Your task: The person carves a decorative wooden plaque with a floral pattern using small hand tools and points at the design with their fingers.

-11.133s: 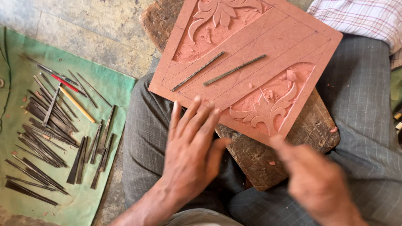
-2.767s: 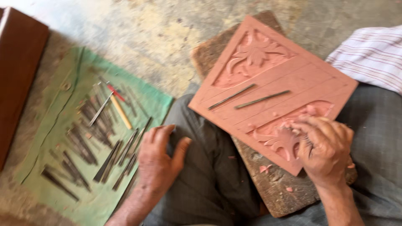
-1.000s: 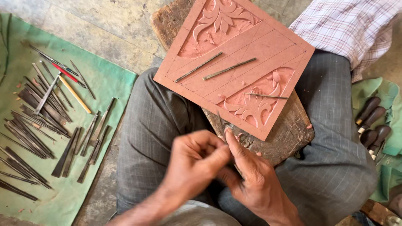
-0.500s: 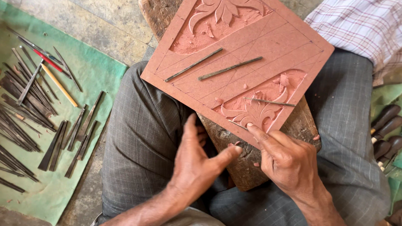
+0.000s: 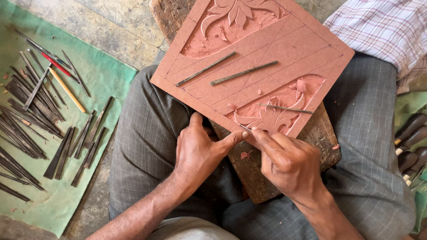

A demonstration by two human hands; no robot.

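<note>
A reddish carved board (image 5: 267,49) with leaf relief lies tilted on a dark wooden block (image 5: 284,160) across my lap. My left hand (image 5: 200,149) rests at the board's near edge, thumb stretched toward the carving. My right hand (image 5: 289,160) pinches a thin metal chisel (image 5: 246,129), its tip at the lower leaf carving. Two long metal tools (image 5: 224,71) lie loose on the board's plain middle band. A third thin tool (image 5: 284,109) lies across the lower carving.
A green cloth (image 5: 49,115) on the stone floor at left holds several dark chisels, a yellow pencil (image 5: 66,89) and a red one. Wooden-handled tools (image 5: 409,142) lie at the right edge. Chips are scattered on the block.
Both hands have come up to the board's near edge. My right hand now holds a thin chisel at the lower carving, and my left thumb is stretched beside it.
</note>
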